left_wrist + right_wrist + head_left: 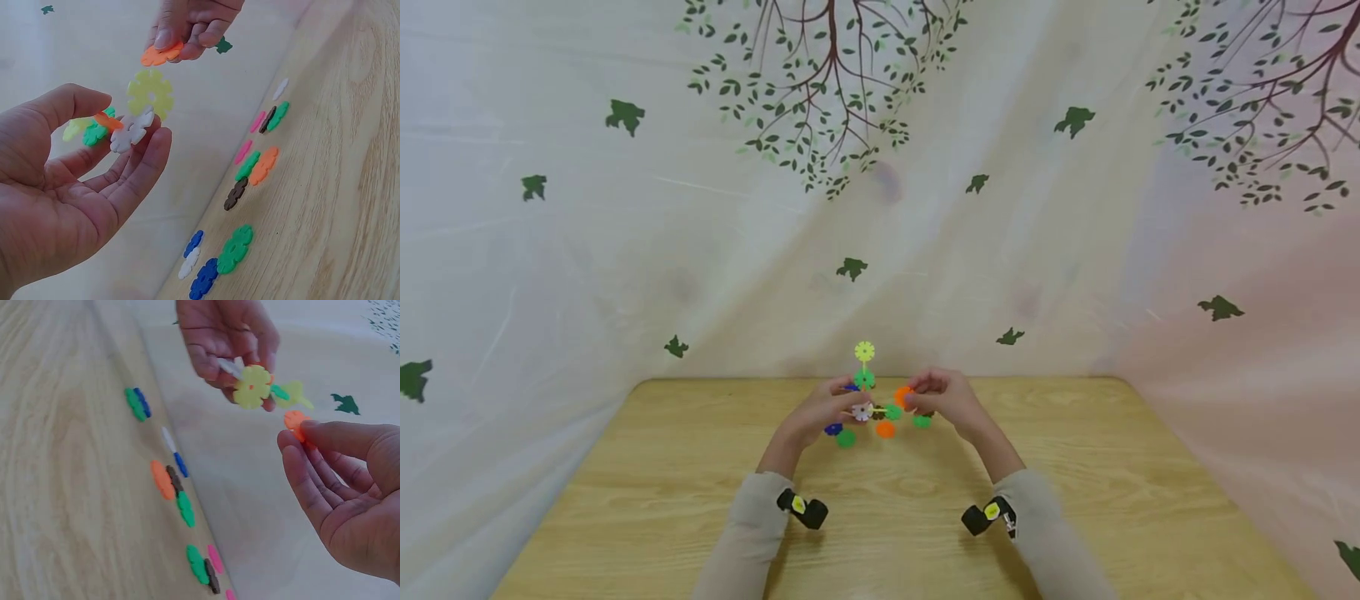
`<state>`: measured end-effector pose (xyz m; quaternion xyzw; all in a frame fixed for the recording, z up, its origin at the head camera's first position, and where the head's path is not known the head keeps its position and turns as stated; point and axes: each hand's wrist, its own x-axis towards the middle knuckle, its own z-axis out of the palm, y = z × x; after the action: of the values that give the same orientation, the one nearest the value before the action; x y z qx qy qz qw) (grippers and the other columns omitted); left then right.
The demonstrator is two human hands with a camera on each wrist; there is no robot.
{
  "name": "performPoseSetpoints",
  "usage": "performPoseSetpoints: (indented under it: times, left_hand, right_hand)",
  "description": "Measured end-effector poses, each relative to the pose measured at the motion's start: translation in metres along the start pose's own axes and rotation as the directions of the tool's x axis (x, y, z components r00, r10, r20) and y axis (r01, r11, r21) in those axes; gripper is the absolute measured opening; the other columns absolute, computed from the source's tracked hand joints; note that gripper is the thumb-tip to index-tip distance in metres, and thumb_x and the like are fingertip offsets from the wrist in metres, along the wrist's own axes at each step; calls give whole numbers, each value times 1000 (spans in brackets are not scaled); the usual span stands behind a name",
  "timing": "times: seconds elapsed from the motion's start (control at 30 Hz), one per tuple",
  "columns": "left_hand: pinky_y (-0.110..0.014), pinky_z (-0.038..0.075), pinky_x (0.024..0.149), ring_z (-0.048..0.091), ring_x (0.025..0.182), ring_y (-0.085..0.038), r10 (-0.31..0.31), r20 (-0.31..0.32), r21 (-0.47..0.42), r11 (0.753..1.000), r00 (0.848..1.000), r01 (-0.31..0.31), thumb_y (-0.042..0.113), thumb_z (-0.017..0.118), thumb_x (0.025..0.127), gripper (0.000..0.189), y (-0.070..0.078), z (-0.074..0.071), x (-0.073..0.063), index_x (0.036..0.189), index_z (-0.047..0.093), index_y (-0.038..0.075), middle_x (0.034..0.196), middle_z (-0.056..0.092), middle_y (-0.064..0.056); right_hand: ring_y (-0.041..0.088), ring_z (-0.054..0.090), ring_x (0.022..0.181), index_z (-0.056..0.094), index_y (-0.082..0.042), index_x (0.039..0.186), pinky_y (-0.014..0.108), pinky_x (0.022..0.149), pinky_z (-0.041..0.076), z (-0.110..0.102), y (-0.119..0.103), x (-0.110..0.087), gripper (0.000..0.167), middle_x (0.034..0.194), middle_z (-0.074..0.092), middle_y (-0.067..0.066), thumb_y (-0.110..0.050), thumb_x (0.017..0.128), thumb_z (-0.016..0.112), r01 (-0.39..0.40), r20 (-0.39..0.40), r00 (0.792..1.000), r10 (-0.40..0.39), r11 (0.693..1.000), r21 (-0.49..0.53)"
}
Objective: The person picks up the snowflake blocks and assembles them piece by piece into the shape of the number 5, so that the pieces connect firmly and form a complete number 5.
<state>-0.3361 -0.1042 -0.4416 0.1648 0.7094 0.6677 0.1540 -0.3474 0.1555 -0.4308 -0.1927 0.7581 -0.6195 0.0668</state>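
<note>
My left hand (820,412) holds a joined chain of plastic flower-shaped interlocking discs between thumb and fingers, raised over the table. In the left wrist view the chain includes a white disc (132,130), a yellow disc (149,94), an orange disc (109,121) seen nearly edge-on and a green disc (95,133); another yellow disc (865,351) tops it in the head view. Thumb and fingertips of my right hand (953,402) pinch a single orange flower disc (295,420). A small gap separates that disc from the chain in the right wrist view.
Loose flower discs lie on the wooden table (895,533) below the hands, among them a green disc (235,249), a blue disc (204,279), an orange disc (264,165) and a brown disc (235,194). A printed cloth (925,275) hangs behind the far table edge.
</note>
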Motion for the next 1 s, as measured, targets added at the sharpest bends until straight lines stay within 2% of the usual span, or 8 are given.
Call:
performPoseSetpoints:
  times: [0.23,0.43,0.6,0.67,0.83,1.0]
  left_hand:
    - [-61,49,106,64,90,-15,-4,-8,3,1000,1000,4,18,56,105,28,-1,-1,0,124,57,-3,104,63,-8]
    - [-60,49,106,65,90,-15,-5,-13,-2,1000,1000,5,17,55,105,28,-3,-1,0,125,56,-3,107,65,-11]
    - [-60,49,106,66,90,-14,-8,-27,-2,1000,1000,8,15,53,106,30,-3,-1,-1,128,55,-4,112,67,-17]
    - [-61,48,107,66,90,-14,-10,-24,-4,1000,1000,10,14,53,106,29,-3,-1,-1,128,56,-4,111,67,-15]
    - [-62,47,108,65,92,-16,-6,-6,1,1000,1000,6,14,52,106,25,-4,0,0,126,56,-2,107,65,-9]
    - [-61,48,107,68,103,-22,16,10,40,999,1000,-17,15,58,105,31,-6,-1,-2,131,54,-1,115,64,-14]
  right_hand:
    - [16,73,78,62,11,108,40,76,64,10,5,-3,21,87,74,0,2,91,72,9,28,1000,-11,997,70]
    - [14,73,78,60,13,109,50,81,63,16,8,-5,23,87,74,1,1,92,71,-1,71,997,-4,998,67]
    - [14,72,78,62,9,109,58,85,60,19,10,-5,20,88,75,2,-1,93,70,-26,64,998,22,998,55]
    - [14,73,78,63,7,108,56,85,60,20,11,-5,19,88,75,2,-2,93,70,-41,60,998,37,998,57]
    - [14,73,79,61,10,110,42,80,64,21,12,-5,22,89,74,4,-2,94,70,-53,63,997,49,996,70]
    - [14,72,79,59,12,111,35,77,64,22,12,-4,25,88,73,3,-2,94,70,-56,60,997,51,995,81]
